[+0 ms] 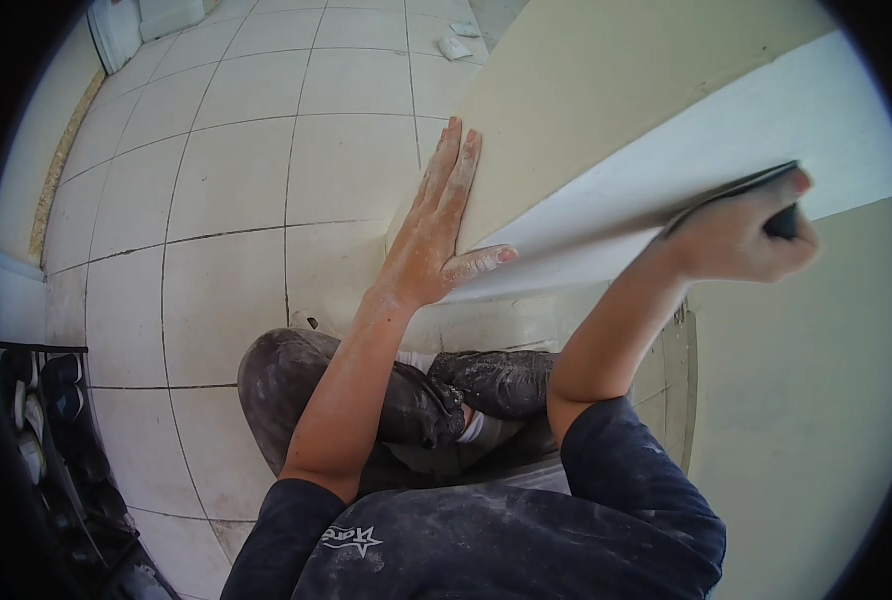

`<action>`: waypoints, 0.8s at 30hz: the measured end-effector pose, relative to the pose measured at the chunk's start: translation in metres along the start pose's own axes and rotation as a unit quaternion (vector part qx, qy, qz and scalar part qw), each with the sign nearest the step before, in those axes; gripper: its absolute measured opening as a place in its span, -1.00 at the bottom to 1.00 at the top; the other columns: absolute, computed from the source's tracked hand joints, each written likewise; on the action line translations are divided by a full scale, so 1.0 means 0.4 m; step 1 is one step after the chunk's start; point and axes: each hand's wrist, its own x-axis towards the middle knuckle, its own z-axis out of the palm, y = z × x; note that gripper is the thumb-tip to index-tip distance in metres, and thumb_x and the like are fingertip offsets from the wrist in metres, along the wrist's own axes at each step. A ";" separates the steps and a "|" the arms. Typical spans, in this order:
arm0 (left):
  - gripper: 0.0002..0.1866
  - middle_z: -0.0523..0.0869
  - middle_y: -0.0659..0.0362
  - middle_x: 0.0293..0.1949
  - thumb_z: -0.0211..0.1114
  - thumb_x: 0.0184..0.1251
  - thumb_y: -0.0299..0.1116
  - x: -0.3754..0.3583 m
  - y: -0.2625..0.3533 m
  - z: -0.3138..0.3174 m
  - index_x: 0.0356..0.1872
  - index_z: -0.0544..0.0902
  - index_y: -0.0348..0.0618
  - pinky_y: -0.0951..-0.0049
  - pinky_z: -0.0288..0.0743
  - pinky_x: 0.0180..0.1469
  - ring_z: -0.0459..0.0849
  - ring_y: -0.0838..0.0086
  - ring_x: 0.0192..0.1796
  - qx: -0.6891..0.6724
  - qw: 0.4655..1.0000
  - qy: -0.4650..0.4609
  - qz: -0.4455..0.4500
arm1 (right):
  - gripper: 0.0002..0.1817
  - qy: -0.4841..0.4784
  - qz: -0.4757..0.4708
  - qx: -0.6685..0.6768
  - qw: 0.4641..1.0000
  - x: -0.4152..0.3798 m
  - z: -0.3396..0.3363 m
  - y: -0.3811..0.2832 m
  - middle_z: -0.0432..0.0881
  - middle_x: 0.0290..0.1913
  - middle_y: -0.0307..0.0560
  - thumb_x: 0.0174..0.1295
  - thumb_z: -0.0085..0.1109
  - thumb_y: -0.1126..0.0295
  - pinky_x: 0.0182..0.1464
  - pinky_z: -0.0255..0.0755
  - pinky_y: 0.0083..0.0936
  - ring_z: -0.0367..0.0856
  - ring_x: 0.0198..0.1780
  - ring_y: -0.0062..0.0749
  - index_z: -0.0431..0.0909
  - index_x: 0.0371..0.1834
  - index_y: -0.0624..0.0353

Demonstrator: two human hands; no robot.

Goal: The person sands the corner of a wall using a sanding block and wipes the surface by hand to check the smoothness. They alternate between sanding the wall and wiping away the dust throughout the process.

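Note:
My right hand (741,235) is wrapped around the black grip of a flat hand sander (736,188). Its thin dark plate is seen nearly edge-on and lies against the white strip (656,150) of the wall; the working face is hidden. My left hand (436,220) is open, dusted with white powder, fingers stretched out along the edge of the beige wall part (606,90). Its thumb points toward the white strip and nothing is in the hand.
My crossed legs (366,400), in dusty dark trousers, are on the tiled floor (226,180). A rack of shoes (61,430) stands at lower left. Small packets (455,48) lie on the floor at the top. A greenish wall (816,400) borders the right side.

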 end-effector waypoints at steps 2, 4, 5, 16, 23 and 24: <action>0.25 -0.11 -0.09 0.61 0.47 -0.07 0.27 0.001 -0.002 -0.003 0.62 -0.04 0.10 0.00 0.01 0.57 -0.11 -0.04 0.62 -0.001 1.000 0.001 0.004 | -0.63 0.009 0.010 0.015 1.000 0.011 0.012 -0.018 0.33 -0.48 -0.26 0.35 0.33 0.25 -0.51 0.29 -0.57 0.33 -0.50 -0.55 0.32 -0.42 0.15; 0.24 -0.11 -0.09 0.61 0.47 -0.06 0.28 0.005 -0.004 -0.004 0.62 -0.03 0.10 0.00 0.01 0.57 -0.11 -0.04 0.62 0.003 1.000 0.006 0.012 | -0.65 0.012 -0.107 -0.077 0.991 -0.042 -0.029 0.066 0.32 -0.45 -0.26 0.35 0.32 0.27 -0.49 0.27 -0.56 0.32 -0.47 -0.54 0.32 -0.41 0.14; 0.24 -0.11 -0.09 0.61 0.46 -0.06 0.28 0.004 -0.004 -0.003 0.62 -0.03 0.10 0.00 0.01 0.57 -0.11 -0.03 0.62 0.004 1.000 0.008 0.015 | -0.67 -0.005 -0.130 -0.061 0.990 -0.104 -0.061 0.100 0.32 -0.43 -0.26 0.36 0.31 0.30 -0.45 0.26 -0.53 0.31 -0.44 -0.53 0.31 -0.39 0.13; 0.25 -0.09 -0.11 0.61 0.46 -0.08 0.31 -0.001 0.000 -0.004 0.61 -0.01 0.07 0.00 0.00 0.57 -0.09 -0.06 0.62 0.000 1.000 0.003 0.002 | -0.54 0.019 0.004 0.026 0.999 0.048 0.012 0.000 0.42 -0.45 -0.16 0.32 0.34 0.11 -0.37 0.44 -0.47 0.47 -0.41 -0.43 0.37 -0.48 0.23; 0.23 -0.09 -0.17 0.59 0.43 -0.03 0.33 0.002 -0.006 -0.008 0.61 -0.01 0.04 -0.01 -0.04 0.57 -0.09 -0.11 0.61 0.014 1.000 0.005 0.018 | -0.61 -0.038 -0.111 -0.117 0.986 -0.216 -0.121 0.102 0.31 -0.44 -0.22 0.40 0.27 0.19 -0.35 0.32 -0.47 0.35 -0.41 -0.42 0.32 -0.41 0.18; 0.24 -0.09 -0.18 0.59 0.43 -0.04 0.33 0.008 -0.013 -0.010 0.61 -0.01 0.04 -0.01 -0.05 0.57 -0.09 -0.12 0.61 0.014 1.000 0.011 0.024 | -0.64 -0.083 -0.123 -0.100 0.984 -0.301 -0.166 0.118 0.27 -0.42 -0.25 0.44 0.22 0.22 -0.34 0.27 -0.47 0.32 -0.39 -0.45 0.31 -0.41 0.15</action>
